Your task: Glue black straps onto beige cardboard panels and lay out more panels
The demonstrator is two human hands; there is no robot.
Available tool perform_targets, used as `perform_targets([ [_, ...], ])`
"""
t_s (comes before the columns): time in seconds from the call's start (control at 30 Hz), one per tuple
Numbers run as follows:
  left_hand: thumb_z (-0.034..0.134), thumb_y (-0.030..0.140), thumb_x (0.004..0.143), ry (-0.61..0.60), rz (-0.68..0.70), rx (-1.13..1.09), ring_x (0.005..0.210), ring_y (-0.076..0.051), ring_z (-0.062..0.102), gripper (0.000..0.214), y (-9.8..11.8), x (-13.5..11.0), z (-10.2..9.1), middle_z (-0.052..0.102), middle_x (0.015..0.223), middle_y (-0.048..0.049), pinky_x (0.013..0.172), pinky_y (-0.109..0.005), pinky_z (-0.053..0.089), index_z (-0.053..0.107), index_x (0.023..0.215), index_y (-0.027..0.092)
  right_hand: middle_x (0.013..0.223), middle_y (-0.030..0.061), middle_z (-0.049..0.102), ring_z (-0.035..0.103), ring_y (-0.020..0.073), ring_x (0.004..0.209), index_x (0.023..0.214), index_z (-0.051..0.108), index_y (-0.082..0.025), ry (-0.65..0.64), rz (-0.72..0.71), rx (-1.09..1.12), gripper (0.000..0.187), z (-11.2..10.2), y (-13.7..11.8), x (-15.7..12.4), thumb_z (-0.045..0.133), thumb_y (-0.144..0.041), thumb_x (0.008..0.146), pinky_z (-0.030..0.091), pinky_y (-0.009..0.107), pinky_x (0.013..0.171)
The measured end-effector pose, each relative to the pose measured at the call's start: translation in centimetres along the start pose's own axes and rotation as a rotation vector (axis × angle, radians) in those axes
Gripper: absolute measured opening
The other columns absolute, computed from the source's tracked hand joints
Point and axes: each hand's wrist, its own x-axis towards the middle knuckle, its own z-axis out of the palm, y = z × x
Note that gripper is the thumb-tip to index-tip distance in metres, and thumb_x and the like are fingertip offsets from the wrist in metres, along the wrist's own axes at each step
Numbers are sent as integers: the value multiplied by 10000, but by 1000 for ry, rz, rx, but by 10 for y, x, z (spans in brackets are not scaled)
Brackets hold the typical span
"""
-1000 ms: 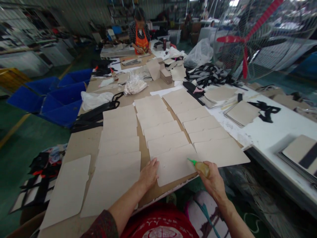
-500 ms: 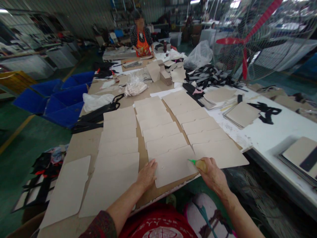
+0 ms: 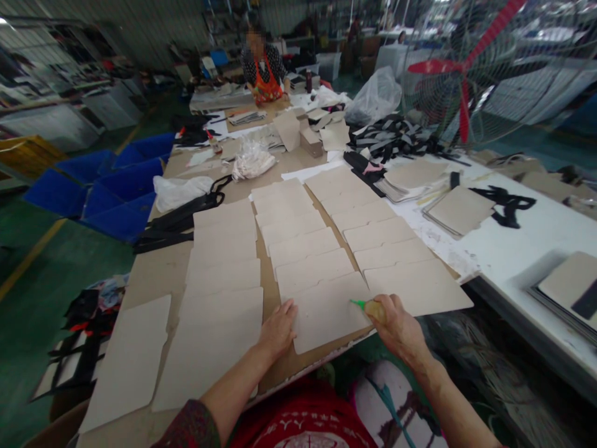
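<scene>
My right hand (image 3: pixel 396 326) is closed around a small yellowish squeeze bottle (image 3: pixel 375 310) with a green nozzle. The nozzle tip points left, over the nearest beige board (image 3: pixel 326 314) of the middle column; whether it touches the surface I cannot tell. My left hand (image 3: pixel 280 326) lies with fingers stretched out at that board's left edge, holding nothing. Overlapping beige boards with notched edges run away from me in columns, with a left column (image 3: pixel 214 323) and a right column (image 3: pixel 415 286) beside the middle one. A single board (image 3: pixel 128 361) lies at the far left.
Across the table (image 3: pixel 163 267) stands a person in an orange apron (image 3: pixel 268 84). Black straps (image 3: pixel 181 218) and plastic bags (image 3: pixel 254 158) lie beyond the boards. Blue bins (image 3: pixel 116 193) stand left. A caged fan (image 3: pixel 461 68) and a white table (image 3: pixel 508 249) with board stacks are right.
My right hand and the bottle have shifted slightly left, so the nozzle points further in over the board. My left hand stays in place. The person opposite has leaned a little.
</scene>
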Motion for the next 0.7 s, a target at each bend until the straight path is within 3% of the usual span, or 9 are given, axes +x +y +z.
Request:
perform_targets([
  [0.2,591,182,771,2,28,-27,1417,-263,319,634,-8,3,6,322,1556,-114,1196,-380,223,420,1381,164,996,27,515,548,130,650,1119,503,-252,36,-5,-108,217,0,-13,5,531,-288,907,292,251,534],
  [0.43,596,188,783,4,53,-53,1412,-283,318,635,-14,4,10,300,1563,-120,1181,-398,255,409,1390,166,1042,44,536,565,134,649,1137,504,-245,5,108,-139,238,-6,-18,4,508,-308,907,306,261,550],
  [0.6,622,145,750,-10,57,-80,1378,-304,362,657,-12,4,4,319,1555,-130,1151,-400,311,433,1379,145,1041,35,564,603,162,716,1103,525,-256,10,203,32,280,0,-14,-4,543,-414,872,387,271,606],
  [0.7,636,124,728,-19,57,-101,1369,-316,369,676,-11,5,2,333,1549,-131,1138,-400,333,443,1376,134,982,20,604,615,185,776,1058,552,-248,100,239,211,326,14,-14,-6,615,-441,802,442,288,666],
])
